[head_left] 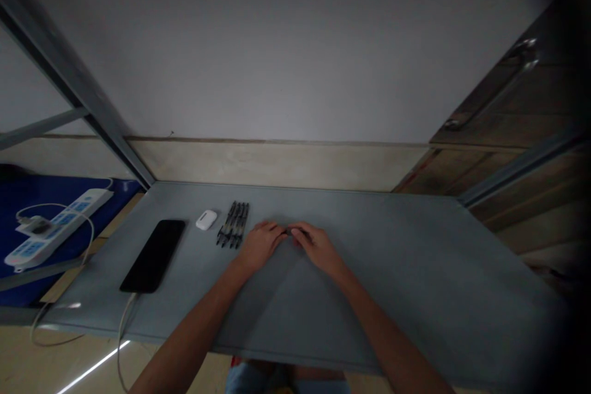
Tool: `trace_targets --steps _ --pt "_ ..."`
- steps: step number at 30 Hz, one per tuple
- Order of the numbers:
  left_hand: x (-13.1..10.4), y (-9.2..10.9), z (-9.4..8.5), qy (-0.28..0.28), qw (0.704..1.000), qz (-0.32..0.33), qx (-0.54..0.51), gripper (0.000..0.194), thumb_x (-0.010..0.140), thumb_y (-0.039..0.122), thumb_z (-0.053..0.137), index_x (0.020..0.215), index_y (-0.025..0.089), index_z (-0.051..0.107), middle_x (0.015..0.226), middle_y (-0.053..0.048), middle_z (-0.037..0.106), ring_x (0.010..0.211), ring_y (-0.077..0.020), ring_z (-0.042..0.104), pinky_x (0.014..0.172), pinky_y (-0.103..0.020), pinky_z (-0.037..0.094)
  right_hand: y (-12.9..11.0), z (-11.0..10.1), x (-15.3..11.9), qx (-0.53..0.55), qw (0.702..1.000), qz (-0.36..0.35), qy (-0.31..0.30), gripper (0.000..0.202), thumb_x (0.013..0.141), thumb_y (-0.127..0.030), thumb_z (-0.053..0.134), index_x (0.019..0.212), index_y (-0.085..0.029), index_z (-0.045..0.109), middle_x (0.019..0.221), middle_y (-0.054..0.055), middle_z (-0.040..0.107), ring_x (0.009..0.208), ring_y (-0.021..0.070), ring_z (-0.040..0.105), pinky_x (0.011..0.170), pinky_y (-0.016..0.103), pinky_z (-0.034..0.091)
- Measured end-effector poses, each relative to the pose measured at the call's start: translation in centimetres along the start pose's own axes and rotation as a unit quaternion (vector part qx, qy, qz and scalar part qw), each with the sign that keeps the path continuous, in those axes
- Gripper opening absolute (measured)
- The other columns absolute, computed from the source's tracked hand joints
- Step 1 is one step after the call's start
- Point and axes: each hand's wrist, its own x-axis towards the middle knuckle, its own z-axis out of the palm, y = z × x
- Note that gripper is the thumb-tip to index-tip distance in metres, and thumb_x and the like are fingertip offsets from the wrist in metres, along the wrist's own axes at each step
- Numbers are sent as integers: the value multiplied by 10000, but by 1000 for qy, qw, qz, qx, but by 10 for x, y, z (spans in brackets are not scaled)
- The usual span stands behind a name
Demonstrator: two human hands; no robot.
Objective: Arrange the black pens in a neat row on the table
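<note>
Just above the grey tabletop (406, 271), both hands meet near the middle. My left hand (264, 242) pinches one end of a dark, slim pen (289, 231), its fingers closed. On the other end, my right hand (316, 242) is closed too, thumb and fingers together. Most of the pen is hidden by the fingers, so its details cannot be made out. Left of my left hand, several black pens with clear barrels (233, 225) lie side by side in a row. Beyond them to the left is a white earbud case (206, 220).
A black phone (153, 256) lies on the left of the table with a white cable (123, 320) hanging over the front edge. Past the metal frame (115, 141), a white power strip (60, 228) rests on a blue surface. A pale wall (286, 61) stands behind.
</note>
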Motion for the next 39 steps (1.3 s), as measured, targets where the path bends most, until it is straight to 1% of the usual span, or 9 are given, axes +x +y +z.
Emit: trace_targets --steps 2,7,11,15,18,24,30,35,39 --pt "-1 3 1 -1 1000 -1 4 314 980 355 359 1049 191 617 965 -59 641 942 -202 585 881 -335 447 1 -1 0 -17 1000 7 -8 304 933 -385 436 902 -205 679 690 26 655 623 161 596 619 277 476" --pt "-3 11 -1 -18 998 -49 -23 340 987 390 327 1057 200 600 960 -57 654 883 -190 623 766 -286 478 0 -6 1 27 1000 -16 0 203 891 -303 519 980 -216 680 942 55 688 885 187 631 808 315 486" --pt "-4 11 -6 -25 997 -69 -33 360 981 431 324 1063 222 605 946 -51 670 861 -193 641 729 -278 481 -2 -3 1 45 998 -43 -3 182 888 -307 530 957 -219 675 975 52 667 935 179 620 854 308 474" --pt "-4 12 -9 -34 996 -66 -46 381 980 443 317 1120 244 609 979 -54 683 886 -188 647 756 -272 478 0 1 1 44 999 1 1 263 914 -386 487 1045 -212 635 876 41 672 796 172 631 726 280 492" --pt "-4 14 -11 -50 995 -71 -39 396 975 468 307 1135 265 607 960 -43 697 869 -199 658 738 -278 476 3 1 1 29 999 21 -11 289 934 -406 439 951 -201 642 709 16 630 651 161 598 615 263 471" --pt "-5 13 -10 -70 993 -92 -26 425 959 528 298 1137 271 586 895 -38 707 821 -223 670 668 -279 459 -1 -1 0 19 999 -31 -13 194 903 -279 508 1004 -223 664 968 46 684 914 189 628 826 309 478" --pt "-5 6 -11 -60 995 -74 -27 394 974 483 296 1075 247 595 859 -36 697 799 -213 665 645 -268 444 -4 -6 1 -4 997 -80 15 198 860 -225 557 1021 -233 673 1010 54 658 974 192 604 905 335 452" --pt "-3 4 -5 -31 998 -38 -32 330 983 400 337 1041 211 602 949 -48 677 880 -191 638 751 -266 453 -5 -5 -1 2 1000 -17 -1 275 903 -364 503 1084 -211 641 963 56 681 854 186 629 762 294 482" --pt "-3 6 -2 -22 999 -11 -37 306 984 368 348 1027 190 594 944 -57 671 893 -190 627 780 -272 445 -5 -2 -1 -33 999 13 -8 333 930 -411 424 887 -192 672 739 26 657 681 169 597 629 262 439"
